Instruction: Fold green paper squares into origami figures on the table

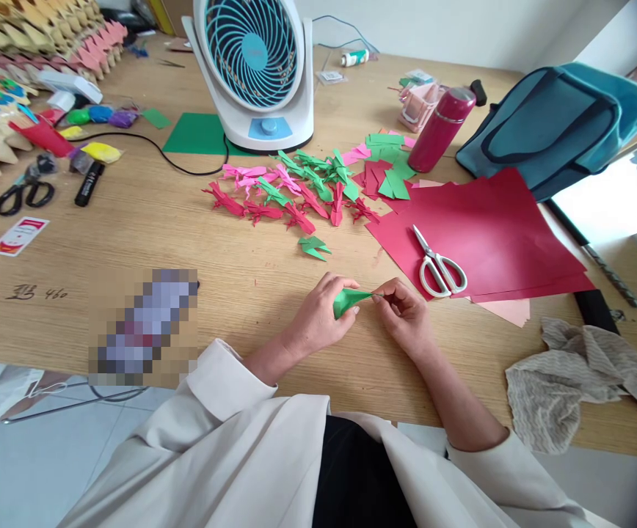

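My left hand [324, 314] is closed around the wide end of a folded green paper piece [350, 299]. The piece narrows to a thin point on the right, where the fingertips of my right hand [405, 314] pinch it. Both hands are just above the table near its front edge. Beyond them lies a small green folded paper piece [314, 248] by itself. Farther back is a cluster of red, pink and green folded paper figures [299, 192]. White-handled scissors [440, 268] rest on red paper sheets [494, 227] to the right of my right hand.
A white fan [266, 73] stands at the back. Right of it are a red bottle [442, 130] and a teal bag [555, 125]. A crumpled cloth [577, 378] lies at the right front. Black-handled scissors [24, 194] and a black marker [89, 183] lie left; a blurred-out object [147, 319] is nearer.
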A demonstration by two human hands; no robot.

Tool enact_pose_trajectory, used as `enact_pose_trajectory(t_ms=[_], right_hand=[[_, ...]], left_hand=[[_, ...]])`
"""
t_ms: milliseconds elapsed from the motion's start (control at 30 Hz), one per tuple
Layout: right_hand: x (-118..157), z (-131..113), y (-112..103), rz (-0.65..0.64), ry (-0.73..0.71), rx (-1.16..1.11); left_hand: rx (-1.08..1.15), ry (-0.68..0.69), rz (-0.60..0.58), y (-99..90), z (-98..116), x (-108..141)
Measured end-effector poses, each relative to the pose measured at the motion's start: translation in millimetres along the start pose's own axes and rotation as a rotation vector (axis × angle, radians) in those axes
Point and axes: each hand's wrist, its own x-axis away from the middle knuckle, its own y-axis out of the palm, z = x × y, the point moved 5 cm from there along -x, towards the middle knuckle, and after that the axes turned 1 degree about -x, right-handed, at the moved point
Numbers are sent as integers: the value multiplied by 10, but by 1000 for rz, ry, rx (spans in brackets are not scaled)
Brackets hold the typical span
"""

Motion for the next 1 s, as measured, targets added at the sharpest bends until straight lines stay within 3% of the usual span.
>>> enact_pose_trajectory(t_ms=[433,1000], right_hand=[[31,-230,24,-18,-232,139],[62,-248,90,-99,-314,166]], left_hand=[[40,-20,17,-12,-35,5],[136,-46,-10,22,-43,1]])
